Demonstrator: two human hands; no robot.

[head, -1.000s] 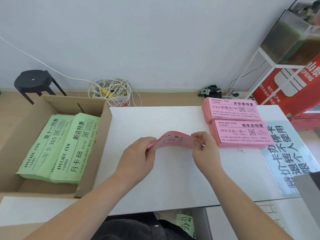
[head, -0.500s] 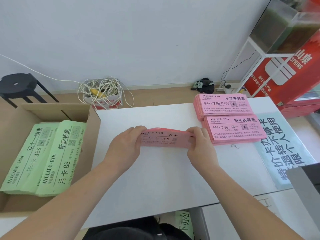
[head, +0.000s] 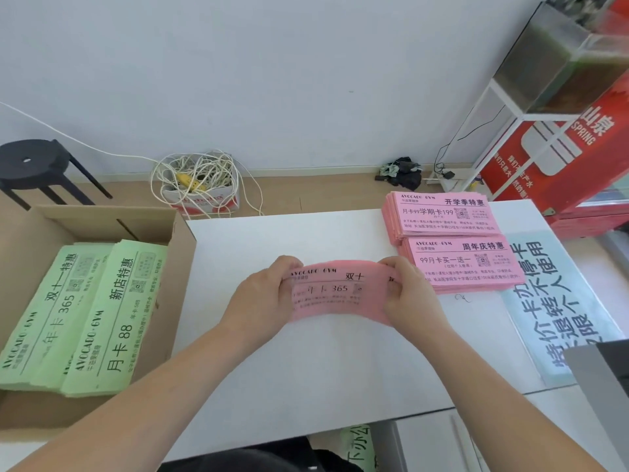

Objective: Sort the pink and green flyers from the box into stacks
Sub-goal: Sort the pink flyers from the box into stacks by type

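Head view: fingers of left hand and right hand pinch both ends of a bowed pink bundle at mid-worktop. If the pinch slackens, the sheets could spring and fan out, I'd say. Print reads "AVOCADO GYM", "365". Pink stacks sit at the far right corner, and green flyers wait in the box off the left edge.

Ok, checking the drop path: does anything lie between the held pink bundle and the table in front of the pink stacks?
Almost nothing: the table is bare except one thin squiggle just before the near pink stack, right of the right hand holding the pink bundle.
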